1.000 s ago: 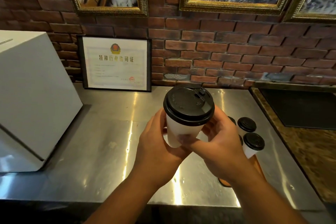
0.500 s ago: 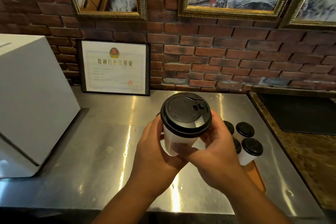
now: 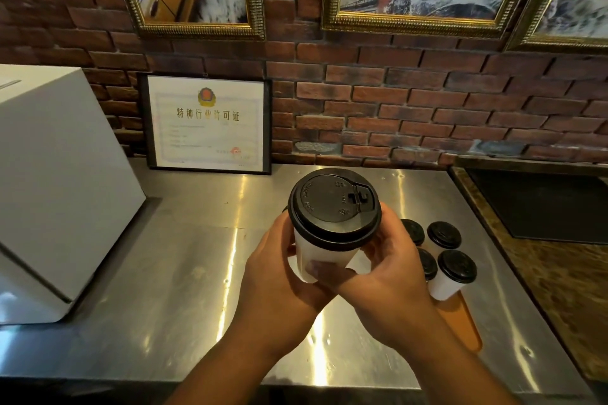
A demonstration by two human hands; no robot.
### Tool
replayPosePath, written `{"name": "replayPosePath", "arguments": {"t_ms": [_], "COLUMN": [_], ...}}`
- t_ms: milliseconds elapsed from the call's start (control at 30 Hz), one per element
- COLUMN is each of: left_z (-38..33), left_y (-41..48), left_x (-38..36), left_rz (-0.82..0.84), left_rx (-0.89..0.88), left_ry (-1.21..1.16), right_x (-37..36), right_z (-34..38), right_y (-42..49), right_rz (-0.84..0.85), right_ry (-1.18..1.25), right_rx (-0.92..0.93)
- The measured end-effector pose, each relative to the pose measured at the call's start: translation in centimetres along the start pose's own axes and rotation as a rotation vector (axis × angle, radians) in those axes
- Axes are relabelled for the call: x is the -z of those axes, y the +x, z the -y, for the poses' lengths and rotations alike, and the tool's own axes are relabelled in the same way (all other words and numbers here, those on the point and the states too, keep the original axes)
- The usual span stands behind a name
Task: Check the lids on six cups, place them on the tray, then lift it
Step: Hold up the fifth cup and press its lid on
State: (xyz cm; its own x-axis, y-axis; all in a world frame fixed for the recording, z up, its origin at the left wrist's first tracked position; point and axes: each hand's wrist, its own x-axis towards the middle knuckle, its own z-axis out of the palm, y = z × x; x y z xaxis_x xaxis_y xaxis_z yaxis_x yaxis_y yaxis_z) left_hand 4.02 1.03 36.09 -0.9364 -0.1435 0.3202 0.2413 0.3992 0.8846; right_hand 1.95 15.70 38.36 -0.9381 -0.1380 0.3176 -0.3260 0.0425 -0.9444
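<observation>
I hold one white paper cup (image 3: 324, 255) with a black lid (image 3: 334, 205) up above the steel counter, tilted toward me. My left hand (image 3: 279, 283) grips its left side and bottom. My right hand (image 3: 391, 283) wraps its right side, thumb across the front of the cup. Behind my right hand, several more black-lidded white cups (image 3: 455, 271) stand on an orange tray (image 3: 467, 327); my hand hides part of them.
A large white box (image 3: 56, 187) fills the counter's left side. A framed certificate (image 3: 209, 123) leans on the brick wall at the back. A dark mat (image 3: 539, 204) lies on the brown stone surface to the right. The steel counter (image 3: 184, 273) edge runs along the bottom.
The cup sits slightly lower and nearer to me than a second ago, and the view has tilted a little. Both hands keep the same grip.
</observation>
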Motion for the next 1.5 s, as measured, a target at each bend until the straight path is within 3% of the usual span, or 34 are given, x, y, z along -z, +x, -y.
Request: {"name": "replayPosePath", "arguments": {"t_ms": [133, 367, 567, 1500], "left_z": [0.1, 0.1, 0.1, -0.5], "left_y": [0.1, -0.3, -0.5, 0.4], "left_x": [0.1, -0.3, -0.3, -1.2], "left_rz": [0.015, 0.024, 0.006, 0.002], "left_rx": [0.011, 0.032, 0.029, -0.015], "left_ry": [-0.002, 0.029, 0.013, -0.003], "right_x": [0.3, 0.2, 0.5, 1.6], "right_z": [0.4, 0.6, 0.3, 0.7], "right_y": [0.1, 0.3, 0.0, 1.1], "right_rz": [0.061, -0.030, 0.039, 0.044], "right_ry": [0.003, -0.022, 0.006, 0.054], "right_rx": [0.010, 0.018, 0.021, -0.043]}}
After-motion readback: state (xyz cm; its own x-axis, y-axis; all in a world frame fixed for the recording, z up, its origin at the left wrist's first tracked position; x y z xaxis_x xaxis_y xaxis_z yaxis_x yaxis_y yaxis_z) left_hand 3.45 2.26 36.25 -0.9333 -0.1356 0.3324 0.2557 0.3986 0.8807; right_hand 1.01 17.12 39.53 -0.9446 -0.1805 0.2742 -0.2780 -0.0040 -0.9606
